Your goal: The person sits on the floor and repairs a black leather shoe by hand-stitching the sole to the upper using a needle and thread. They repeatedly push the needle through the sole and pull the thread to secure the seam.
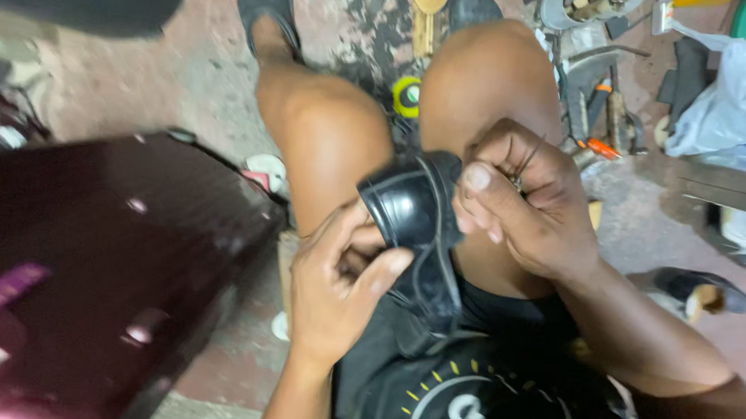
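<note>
A black leather shoe [416, 217] rests on my lap between my knees, toe pointing up. My left hand [337, 286] grips it from the left, thumb pressed on its side. My right hand [522, 198] holds the shoe's right edge and pinches a thin dark needle or thread [530, 155] between its fingers.
A dark maroon box [97, 278] stands at the left. Several tools and metal pieces [595, 102] lie on the floor at the upper right, beside a white plastic bag [739, 99]. A yellow tape measure [407, 96] sits between my legs. A black shoe [700, 294] lies at the right.
</note>
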Tool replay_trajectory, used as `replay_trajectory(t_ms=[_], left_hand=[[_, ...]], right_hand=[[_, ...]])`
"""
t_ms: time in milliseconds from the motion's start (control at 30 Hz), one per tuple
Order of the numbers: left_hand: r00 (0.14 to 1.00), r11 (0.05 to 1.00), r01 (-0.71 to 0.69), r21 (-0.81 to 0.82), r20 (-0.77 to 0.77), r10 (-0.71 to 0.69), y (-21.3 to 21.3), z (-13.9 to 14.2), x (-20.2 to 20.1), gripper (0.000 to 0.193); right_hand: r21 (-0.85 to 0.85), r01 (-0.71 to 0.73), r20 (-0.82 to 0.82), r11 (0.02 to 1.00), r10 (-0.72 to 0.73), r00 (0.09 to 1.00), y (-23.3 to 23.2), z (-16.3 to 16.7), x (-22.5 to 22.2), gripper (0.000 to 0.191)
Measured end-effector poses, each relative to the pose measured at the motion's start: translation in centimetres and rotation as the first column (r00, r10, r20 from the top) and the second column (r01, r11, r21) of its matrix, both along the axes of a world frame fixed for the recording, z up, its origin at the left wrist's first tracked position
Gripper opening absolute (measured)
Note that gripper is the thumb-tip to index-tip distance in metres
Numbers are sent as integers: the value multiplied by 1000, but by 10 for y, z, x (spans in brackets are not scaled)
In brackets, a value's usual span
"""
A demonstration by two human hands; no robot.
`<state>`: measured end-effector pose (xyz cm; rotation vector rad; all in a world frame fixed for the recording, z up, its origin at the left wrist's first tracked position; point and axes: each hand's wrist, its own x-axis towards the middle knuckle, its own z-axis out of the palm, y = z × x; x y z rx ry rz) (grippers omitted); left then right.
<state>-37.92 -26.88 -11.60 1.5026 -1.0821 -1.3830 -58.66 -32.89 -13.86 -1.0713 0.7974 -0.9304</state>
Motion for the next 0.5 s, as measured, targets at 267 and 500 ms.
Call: replay_trajectory(t_ms=[267, 500], left_hand=[[977, 997, -10, 81, -211, 27, 5, -29, -31, 20], [921, 998, 41, 36, -390, -24, -3, -35, -36, 26]], right_hand=[[-256, 185, -361, 949, -271, 892, 1, 31, -62, 38], [-411, -292, -738, 864, -126, 663, 10, 26, -89, 27]])
